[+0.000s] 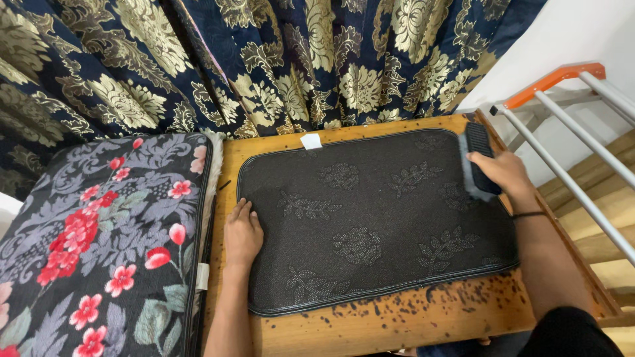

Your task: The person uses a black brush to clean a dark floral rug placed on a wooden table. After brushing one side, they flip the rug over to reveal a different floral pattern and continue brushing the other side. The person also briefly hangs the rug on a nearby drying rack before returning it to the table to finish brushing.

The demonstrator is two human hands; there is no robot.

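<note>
A dark mat [370, 218] with a dotted leaf-and-flower pattern lies flat on a wooden table [397, 324]. My left hand [242, 233] rests palm down on the mat's left edge, fingers together. My right hand [506, 173] grips a black brush [479, 158] with pale bristles, held against the mat's far right corner. A small white tag [311, 141] sticks out at the mat's far edge.
A floral mat [99, 244] with red flowers lies on the left, beside the table. A dark blue and gold curtain [264, 59] hangs behind. A metal rack [569, 132] with an orange bar and grey rails stands at the right, over wooden steps.
</note>
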